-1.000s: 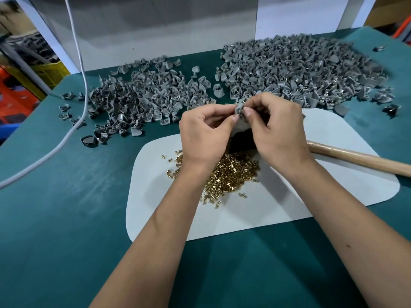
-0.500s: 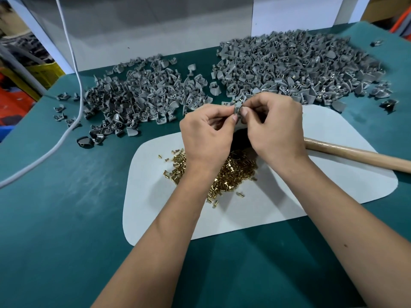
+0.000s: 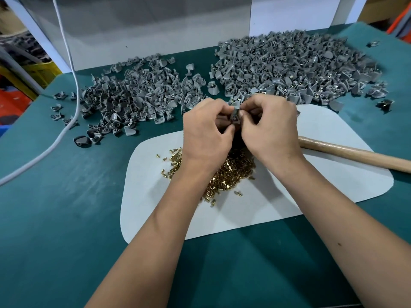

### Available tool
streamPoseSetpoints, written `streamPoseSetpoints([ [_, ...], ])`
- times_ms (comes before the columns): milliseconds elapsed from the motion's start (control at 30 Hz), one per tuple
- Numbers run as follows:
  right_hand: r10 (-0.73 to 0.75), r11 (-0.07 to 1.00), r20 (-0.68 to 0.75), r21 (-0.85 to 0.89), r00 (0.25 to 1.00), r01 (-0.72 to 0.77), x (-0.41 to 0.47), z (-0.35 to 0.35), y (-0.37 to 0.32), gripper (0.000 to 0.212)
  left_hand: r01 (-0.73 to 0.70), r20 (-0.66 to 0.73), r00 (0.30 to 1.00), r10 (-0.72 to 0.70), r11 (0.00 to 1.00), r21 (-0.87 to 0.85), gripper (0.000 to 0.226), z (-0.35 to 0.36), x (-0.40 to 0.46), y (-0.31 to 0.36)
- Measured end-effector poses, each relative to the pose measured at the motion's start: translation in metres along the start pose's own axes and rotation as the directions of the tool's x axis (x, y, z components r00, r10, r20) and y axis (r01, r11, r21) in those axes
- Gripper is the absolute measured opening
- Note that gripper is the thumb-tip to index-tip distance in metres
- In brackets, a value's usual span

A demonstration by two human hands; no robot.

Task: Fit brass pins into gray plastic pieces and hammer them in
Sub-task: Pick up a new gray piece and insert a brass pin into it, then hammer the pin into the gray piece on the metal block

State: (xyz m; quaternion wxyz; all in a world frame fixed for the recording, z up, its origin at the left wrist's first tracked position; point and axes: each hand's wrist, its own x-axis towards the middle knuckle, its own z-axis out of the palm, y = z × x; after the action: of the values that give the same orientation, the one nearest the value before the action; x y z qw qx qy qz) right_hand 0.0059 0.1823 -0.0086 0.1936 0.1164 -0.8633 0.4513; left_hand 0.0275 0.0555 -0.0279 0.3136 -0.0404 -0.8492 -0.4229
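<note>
My left hand [image 3: 205, 132] and my right hand [image 3: 270, 127] meet above the white mat [image 3: 278, 203], both pinching one small gray plastic piece [image 3: 235, 112] between their fingertips. Whether a pin sits in it is hidden by my fingers. Under my wrists lies a heap of brass pins [image 3: 226, 172] on the mat. A pile of gray pieces [image 3: 138, 96] spreads at the back left, and a larger pile [image 3: 289, 65] at the back right shows brass glints. The hammer's wooden handle [image 3: 355, 154] lies on the mat to the right; its head is hidden behind my hands.
The table has a green cover [image 3: 55, 207]. A white cable [image 3: 66, 121] runs down the left side. A white panel [image 3: 155, 30] stands behind the piles. A few stray gray pieces [image 3: 384, 104] lie at the far right.
Both hands have stayed together on the gray piece, with only small finger shifts. The camera view has drifted slightly.
</note>
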Motion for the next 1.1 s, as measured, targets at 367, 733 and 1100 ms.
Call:
streamPoseSetpoints([
  [367, 0.084, 0.925, 0.308, -0.378, 0.948, 0.041, 0.03, -0.061, 0.039, 0.003, 0.073, 0.052, 0.996, -0.072, 0.997, -0.013, 0.03, -0.01, 0.003, -0.001],
  [733, 0.226, 0.783, 0.552, -0.594, 0.803, 0.188, 0.039, -0.078, 0.055, 0.021, 0.126, 0.192, 0.972, -0.134, 0.991, 0.055, 0.009, -0.019, 0.013, -0.019],
  [1100, -0.078, 0.921, 0.454, -0.309, 0.888, 0.239, 0.028, -0.051, -0.004, 0.022, 0.27, 0.187, 0.945, -0.269, 0.963, 0.022, 0.01, -0.017, 0.014, -0.021],
])
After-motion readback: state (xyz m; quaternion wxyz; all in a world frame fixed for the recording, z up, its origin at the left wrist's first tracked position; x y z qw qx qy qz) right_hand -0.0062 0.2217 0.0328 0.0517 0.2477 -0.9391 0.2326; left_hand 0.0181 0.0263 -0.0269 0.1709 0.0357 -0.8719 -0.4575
